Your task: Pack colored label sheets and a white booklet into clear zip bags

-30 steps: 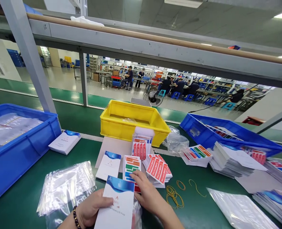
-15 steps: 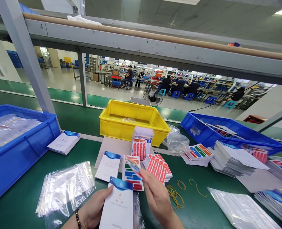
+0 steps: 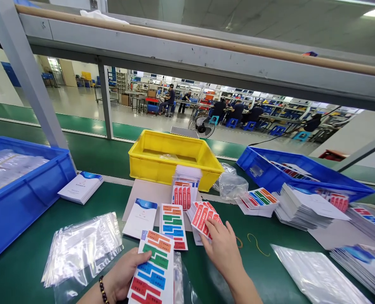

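My left hand (image 3: 127, 270), with a beaded bracelet at the wrist, grips a sheet of coloured stickers (image 3: 152, 268), thumb on its face. Whatever lies beneath that sheet is covered by it. My right hand (image 3: 223, 245) rests its fingertips on a stack of red label sheets (image 3: 203, 217), the other fingers spread. Between the hands lies a similar pile of coloured sticker sheets (image 3: 173, 226). Left of that is a white booklet (image 3: 140, 217) with a blue top. Behind, more red labels (image 3: 182, 197) stand by the yellow bin.
Clear plastic bags (image 3: 82, 245) lie at left, beside a blue bin (image 3: 25, 202). A yellow bin (image 3: 174, 169) stands at the back, another blue bin (image 3: 301, 185) at right. Stacked booklets (image 3: 301, 211) and a plastic bag (image 3: 314, 270) lie at right. A shelf beam (image 3: 187, 52) crosses above.
The coloured sticker sheet from my right hand now lies over the booklet in my left hand. My right hand has moved right onto the red label stack.
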`<state>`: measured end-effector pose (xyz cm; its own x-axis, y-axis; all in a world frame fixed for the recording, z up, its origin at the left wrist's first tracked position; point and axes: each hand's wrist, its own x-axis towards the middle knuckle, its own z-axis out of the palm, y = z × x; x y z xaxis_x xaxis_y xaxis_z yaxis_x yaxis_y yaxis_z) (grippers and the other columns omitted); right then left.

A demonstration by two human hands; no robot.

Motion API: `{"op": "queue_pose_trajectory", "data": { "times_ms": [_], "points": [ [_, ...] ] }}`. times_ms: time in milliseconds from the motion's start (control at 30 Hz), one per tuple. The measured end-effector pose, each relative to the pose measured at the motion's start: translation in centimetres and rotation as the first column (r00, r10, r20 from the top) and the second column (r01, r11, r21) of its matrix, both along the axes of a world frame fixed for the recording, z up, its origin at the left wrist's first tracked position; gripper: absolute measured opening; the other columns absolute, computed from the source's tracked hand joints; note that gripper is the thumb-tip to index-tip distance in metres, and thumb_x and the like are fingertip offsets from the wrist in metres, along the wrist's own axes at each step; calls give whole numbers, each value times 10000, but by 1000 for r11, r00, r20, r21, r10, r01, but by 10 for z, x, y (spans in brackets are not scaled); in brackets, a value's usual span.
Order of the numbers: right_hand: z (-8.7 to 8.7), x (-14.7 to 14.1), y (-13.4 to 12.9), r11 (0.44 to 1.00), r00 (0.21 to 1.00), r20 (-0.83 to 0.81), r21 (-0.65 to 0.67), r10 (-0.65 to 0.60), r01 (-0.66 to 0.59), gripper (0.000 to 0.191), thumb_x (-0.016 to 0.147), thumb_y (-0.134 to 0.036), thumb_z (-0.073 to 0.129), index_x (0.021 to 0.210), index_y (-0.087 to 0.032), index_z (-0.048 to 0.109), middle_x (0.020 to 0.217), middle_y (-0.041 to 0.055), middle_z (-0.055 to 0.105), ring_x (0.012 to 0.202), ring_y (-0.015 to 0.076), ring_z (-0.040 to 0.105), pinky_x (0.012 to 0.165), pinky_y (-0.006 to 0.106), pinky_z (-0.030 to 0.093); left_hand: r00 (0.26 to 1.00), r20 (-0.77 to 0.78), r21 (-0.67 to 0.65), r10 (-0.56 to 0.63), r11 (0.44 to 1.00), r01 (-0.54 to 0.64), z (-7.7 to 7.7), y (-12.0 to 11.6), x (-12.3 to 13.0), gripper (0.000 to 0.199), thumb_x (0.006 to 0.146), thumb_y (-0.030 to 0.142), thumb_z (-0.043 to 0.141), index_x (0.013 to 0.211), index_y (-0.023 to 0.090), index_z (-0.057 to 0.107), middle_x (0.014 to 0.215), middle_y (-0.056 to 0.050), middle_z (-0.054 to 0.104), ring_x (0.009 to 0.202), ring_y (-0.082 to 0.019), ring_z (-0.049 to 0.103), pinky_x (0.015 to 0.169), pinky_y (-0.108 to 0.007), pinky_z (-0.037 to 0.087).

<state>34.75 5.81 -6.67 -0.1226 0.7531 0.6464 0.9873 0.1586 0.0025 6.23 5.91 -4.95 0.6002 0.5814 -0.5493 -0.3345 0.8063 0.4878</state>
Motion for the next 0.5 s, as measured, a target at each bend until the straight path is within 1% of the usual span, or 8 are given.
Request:
{"op": "queue_pose_trajectory", "data": {
  "times_ms": [67, 167, 233, 267, 300, 367, 433, 500],
  "points": [
    [4, -2, -2, 998, 999, -22, 44, 40, -39, 224, 874, -225, 416, 910, -172, 631, 844, 119, 692, 764, 253, 642, 866, 541, 401, 1000, -12, 18, 14, 1000, -14, -1, 0, 1, 342, 636, 253, 783, 870, 65, 617, 784, -151, 739, 715, -271, 705, 736, -374, 519],
    [24, -27, -14, 971, 986, -63, 193, 156, -141, 219, 856, -136, 450, 985, -187, 619, 864, 97, 697, 774, 221, 647, 857, 465, 429, 999, -41, 17, 20, 1000, -19, -2, -1, 3, 328, 656, 291, 770, 850, 71, 624, 762, -139, 740, 702, -262, 704, 727, -362, 515],
    [36, -54, -26, 934, 955, -48, 226, 294, -276, 270, 831, -98, 470, 1047, -200, 596, 910, 91, 690, 833, 220, 637, 849, 441, 430, 1000, 18, 8, 17, 1000, -17, -3, -1, 5, 351, 719, 373, 705, 867, 62, 638, 774, -142, 738, 732, -258, 702, 761, -363, 507],
    [40, -69, -31, 905, 922, -31, 206, 386, -372, 277, 825, -93, 462, 1047, -195, 594, 894, 86, 692, 844, 221, 634, 838, 433, 432, 997, 77, 7, 16, 1000, -16, -4, -1, 6, 391, 752, 423, 656, 889, 57, 643, 793, -148, 737, 766, -260, 698, 790, -368, 498],
    [41, -83, -36, 872, 884, -13, 171, 467, -458, 256, 832, -107, 451, 1029, -176, 600, 858, 85, 693, 823, 218, 632, 798, 411, 442, 990, 140, 9, 14, 1000, -15, -5, -1, 6, 435, 779, 466, 606, 914, 54, 647, 816, -152, 736, 808, -264, 692, 819, -374, 488],
    [37, -108, -44, 824, 831, 14, 123, 556, -553, 216, 842, -104, 429, 945, -153, 613, 758, 74, 686, 713, 198, 624, 691, 361, 449, 976, 217, 23, 10, 1000, -16, -6, -1, 7, 489, 798, 517, 549, 931, 58, 654, 843, -155, 733, 874, -274, 676, 851, -383, 473],
    [27, -125, -47, 808, 814, 29, 100, 580, -580, 207, 842, -78, 413, 856, -146, 608, 652, 54, 656, 602, 173, 590, 597, 322, 424, 982, 188, 69, 10, 997, -24, -7, -1, 6, 478, 786, 513, 569, 892, 58, 667, 834, -161, 732, 882, -285, 672, 829, -383, 479],
    [18, -134, -48, 810, 814, 26, 85, 580, -580, 214, 839, -61, 403, 806, -147, 596, 586, 36, 618, 536, 155, 549, 538, 299, 389, 993, 121, 144, 14, 989, -31, -6, -1, 6, 413, 749, 453, 647, 857, 55, 675, 823, -165, 731, 860, -290, 675, 785, -372, 491]
  ]
}}
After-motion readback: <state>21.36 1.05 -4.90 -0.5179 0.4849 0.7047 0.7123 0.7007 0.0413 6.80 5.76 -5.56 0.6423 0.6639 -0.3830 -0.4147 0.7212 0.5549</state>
